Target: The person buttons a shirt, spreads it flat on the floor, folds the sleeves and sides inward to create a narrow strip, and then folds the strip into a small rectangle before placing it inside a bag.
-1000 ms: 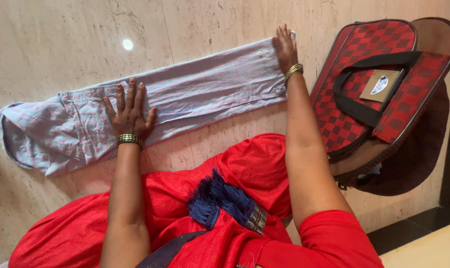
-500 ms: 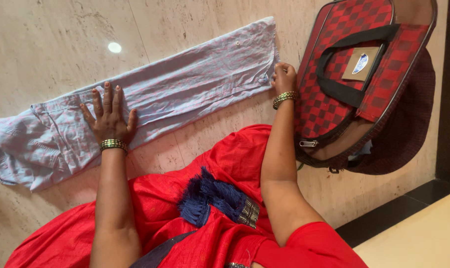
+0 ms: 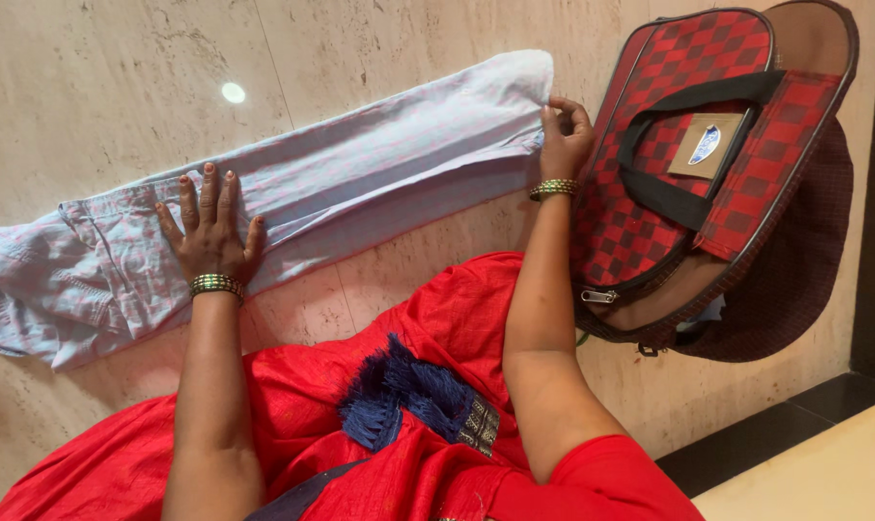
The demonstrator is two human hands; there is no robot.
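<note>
Head view: shirt [image 3: 360, 164] lies flat on the floor [image 3: 99, 87], already folded lengthwise into one long narrow band, pale blue with a faint pink check, thin woven cloth, lightly creased. Collar end left of the band is bunched and unsmoothed; no crosswise fold is made yet, so I judge the folding roughly half done.

Left hand [image 3: 208, 236] rests palm down on the shirt near its collar end, fingers spread apart, flat, pinning the cloth. Right hand [image 3: 564, 135] is at the shirt's far right end, fingers curled and pinched on the hem corner, which lifts slightly.

Bag [image 3: 708, 164] sits just right of the shirt: red-black checked fabric, black straps, brown trim, rounded corners, zip partly open. Floor under the shirt is beige polished stone, glossy.
</note>
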